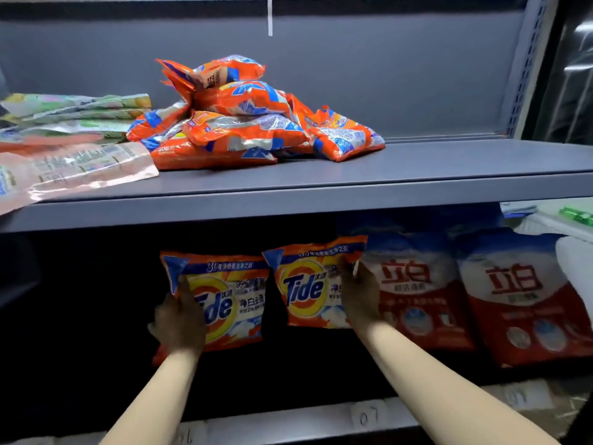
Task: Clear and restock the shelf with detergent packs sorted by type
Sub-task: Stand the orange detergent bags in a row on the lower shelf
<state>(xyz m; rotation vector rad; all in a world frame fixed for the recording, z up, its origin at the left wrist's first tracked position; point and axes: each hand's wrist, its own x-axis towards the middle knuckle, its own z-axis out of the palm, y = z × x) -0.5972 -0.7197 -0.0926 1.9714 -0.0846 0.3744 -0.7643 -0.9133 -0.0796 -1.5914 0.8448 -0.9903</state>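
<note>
Two Tide packs, lower shelf (288,422), upright beside red-white packs (417,293). Left hand (179,319) grips left Tide pack (231,300); right hand (361,295) grips right Tide pack (308,284). Soft, slumping, slick film; hold side edges.

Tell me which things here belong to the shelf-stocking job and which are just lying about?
Part of the job:
- left Tide pack, gripped by the left hand
- right Tide pack, gripped by the right hand
- pile of orange packs
- red and white packs
- pastel packs

Just lying about:
- green item, far right
- numbered labels
</note>
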